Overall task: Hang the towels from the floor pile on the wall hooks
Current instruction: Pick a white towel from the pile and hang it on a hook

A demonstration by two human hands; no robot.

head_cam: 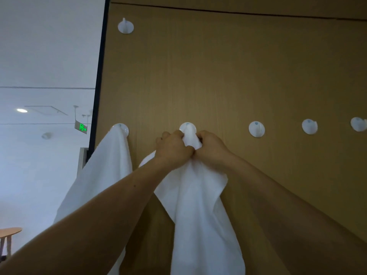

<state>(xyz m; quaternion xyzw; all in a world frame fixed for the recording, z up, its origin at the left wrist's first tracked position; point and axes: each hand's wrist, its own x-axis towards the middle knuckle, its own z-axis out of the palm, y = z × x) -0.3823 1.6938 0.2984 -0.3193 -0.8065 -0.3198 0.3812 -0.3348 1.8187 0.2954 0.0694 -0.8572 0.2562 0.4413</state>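
Observation:
A white towel (200,211) hangs down the brown wooden wall from the second white round hook (187,127) of the lower row. My left hand (173,148) and my right hand (211,149) both grip its bunched top right at that hook, knuckles nearly touching. The towel's top fold covers the hook's peg. Another white towel (103,175) hangs from the leftmost hook (121,128) of the row, partly behind my left forearm. The floor pile is out of view.
Three bare white hooks (256,129) (309,126) (358,124) continue the row to the right. One more hook (125,26) sits high on the left. The wall's black edge (99,76) borders an open room with a wooden table (10,232).

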